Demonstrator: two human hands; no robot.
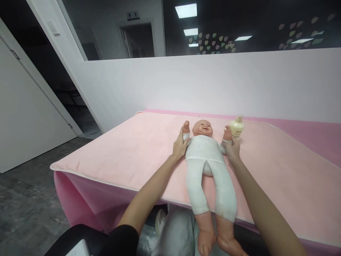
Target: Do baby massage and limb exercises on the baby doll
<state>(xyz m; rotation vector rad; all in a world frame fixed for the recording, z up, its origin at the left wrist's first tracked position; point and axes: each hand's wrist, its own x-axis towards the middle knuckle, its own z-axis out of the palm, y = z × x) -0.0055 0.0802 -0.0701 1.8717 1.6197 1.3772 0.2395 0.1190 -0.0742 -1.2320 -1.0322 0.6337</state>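
Holds doll (204,147) face-up on blanket (128,142), clamped by one wrist (186,136) in left hand (179,145), by the other in right hand (233,151), near bottle (237,127).

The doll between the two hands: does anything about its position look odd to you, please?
Slightly: the doll has both feet past the near edge of the pink blanket, an odd overhang, since its torso is over the blanket.

Soft light makes the white wall (213,81) bright. Square lights (186,11) shine in the dark glass (255,21) up top. The doorway (39,60) at upper left is nearly black. The sides look stretched; the bottle (236,126) seems a bit blurry, maybe.
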